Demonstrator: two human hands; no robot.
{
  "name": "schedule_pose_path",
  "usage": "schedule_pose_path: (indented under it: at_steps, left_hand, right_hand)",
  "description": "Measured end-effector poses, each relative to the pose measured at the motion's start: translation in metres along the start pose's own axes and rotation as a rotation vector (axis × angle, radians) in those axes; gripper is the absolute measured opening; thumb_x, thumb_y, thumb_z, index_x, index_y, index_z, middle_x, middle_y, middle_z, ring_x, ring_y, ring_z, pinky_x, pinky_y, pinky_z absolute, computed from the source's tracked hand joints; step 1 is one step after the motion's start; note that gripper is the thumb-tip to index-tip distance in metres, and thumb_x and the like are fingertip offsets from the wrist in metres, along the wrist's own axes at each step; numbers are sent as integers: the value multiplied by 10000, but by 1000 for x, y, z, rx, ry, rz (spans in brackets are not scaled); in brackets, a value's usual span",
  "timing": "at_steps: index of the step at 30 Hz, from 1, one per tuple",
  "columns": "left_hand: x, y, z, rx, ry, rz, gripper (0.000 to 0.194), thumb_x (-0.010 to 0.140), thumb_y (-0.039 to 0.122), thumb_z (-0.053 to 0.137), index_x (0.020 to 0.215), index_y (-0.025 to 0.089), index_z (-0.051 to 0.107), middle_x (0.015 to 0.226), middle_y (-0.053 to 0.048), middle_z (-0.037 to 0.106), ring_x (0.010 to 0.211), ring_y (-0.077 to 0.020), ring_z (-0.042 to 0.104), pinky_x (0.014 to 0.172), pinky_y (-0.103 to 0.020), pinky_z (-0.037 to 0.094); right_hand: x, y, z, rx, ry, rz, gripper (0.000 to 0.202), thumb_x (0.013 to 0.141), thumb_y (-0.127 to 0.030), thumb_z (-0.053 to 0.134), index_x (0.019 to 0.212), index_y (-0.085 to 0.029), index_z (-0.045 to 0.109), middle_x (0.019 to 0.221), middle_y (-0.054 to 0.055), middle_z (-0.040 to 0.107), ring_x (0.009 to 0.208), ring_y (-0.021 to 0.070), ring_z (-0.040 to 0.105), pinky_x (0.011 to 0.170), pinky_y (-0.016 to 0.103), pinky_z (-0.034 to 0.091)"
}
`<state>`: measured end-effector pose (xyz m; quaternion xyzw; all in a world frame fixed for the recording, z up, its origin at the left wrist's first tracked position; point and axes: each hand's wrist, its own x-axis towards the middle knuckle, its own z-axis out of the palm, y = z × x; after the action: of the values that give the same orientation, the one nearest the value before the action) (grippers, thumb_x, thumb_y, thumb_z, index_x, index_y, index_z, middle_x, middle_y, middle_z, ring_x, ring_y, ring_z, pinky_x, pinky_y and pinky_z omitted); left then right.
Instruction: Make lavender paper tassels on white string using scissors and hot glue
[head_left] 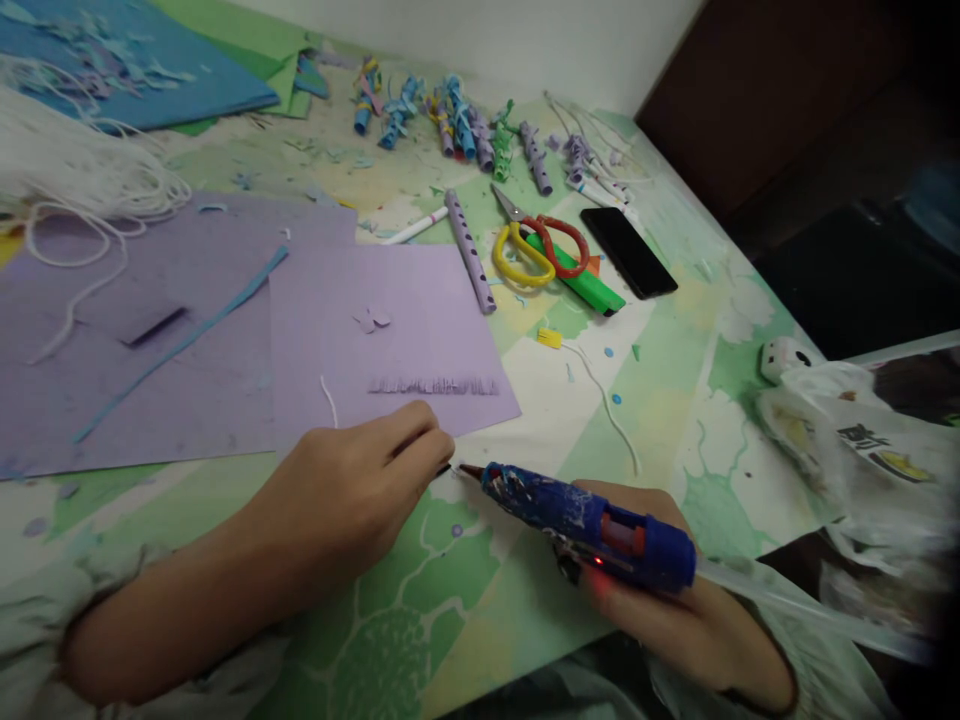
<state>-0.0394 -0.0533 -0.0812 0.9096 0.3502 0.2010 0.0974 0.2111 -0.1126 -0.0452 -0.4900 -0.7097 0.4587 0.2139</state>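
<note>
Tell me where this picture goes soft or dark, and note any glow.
Head view: the white string at left is blurred, the plastic bag at right soft; head view: the far right edge sinks into near-black; head view: the scissors near the middle are clearer; head view: a small red light on the glue gun throws a reddish glow onto the right hand.

– From where is the scene viewed?
– From the wearer's head; the camera is pointed forward and down across the table (682,390).
– And how near is it held?
– Close: the left hand (367,460) and right hand (660,625) are shown large in the lower half, while the wall (480,28) is caught along the top edge.
</note>
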Motion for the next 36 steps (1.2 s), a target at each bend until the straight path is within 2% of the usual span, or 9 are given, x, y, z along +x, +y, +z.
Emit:
schedule_pose_path:
  at_steps: [3,9,14,19,28,32,34,36]
  left_hand:
    - [1,0,-1,47,-38,-3,224,898,98,404,905,173,615,826,-45,612,628,-128,538,502,-219,398]
    - [0,0,0,40,-31,-7,215,908,113,406,895,171,613,827,-46,611,627,-129,538,510,-226,403]
    - [1,1,-1,39,-31,-8,216,914,117,404,890,168,613,826,-47,613,627,-131,539,504,-229,394]
    - [3,1,-2,27,-24,-8,222,931,143,400,860,165,610,790,-39,601,600,-121,525,494,-222,382]
    - [2,0,-1,47,-13,8,249,942,163,380,863,170,616,792,-35,603,608,-125,540,497,-224,398]
    - [2,-1,-1,42,-13,11,239,941,162,388,875,169,618,799,-38,610,619,-129,553,505,-226,405]
    - [2,-1,-1,40,-12,11,239,941,161,390,870,172,618,800,-38,612,618,-128,553,500,-221,399]
    - [3,0,-1,37,-6,11,238,939,158,391,869,174,618,802,-38,614,619,-127,553,496,-215,393]
  right_hand:
    - [2,1,0,7,-67,7,70,760,-161,493,719,-196,449,648,-17,454,553,114,400,492,252,295]
    - [2,0,1,-11,-70,15,69,758,-143,473,719,-194,447,646,-24,441,558,109,385,506,255,286]
    - [0,0,2,-53,-27,-18,73,754,-125,474,749,-198,472,652,-17,468,558,121,408,497,258,302]
    - [2,-1,2,-32,48,-62,139,776,-152,500,678,-224,433,607,-20,445,509,134,417,471,269,316]
    - [-1,-3,2,-54,123,33,137,771,-141,515,664,-226,515,590,-13,489,519,142,483,471,249,392]
    - [-12,9,5,-68,138,85,69,823,-219,551,782,-221,605,736,26,612,651,179,588,555,265,474]
    - [-18,15,7,-69,170,120,116,839,-235,556,927,-227,632,876,51,657,762,206,627,621,285,510]
    - [-19,17,7,-61,176,129,166,847,-234,547,991,-233,630,907,57,664,779,211,633,628,293,516]
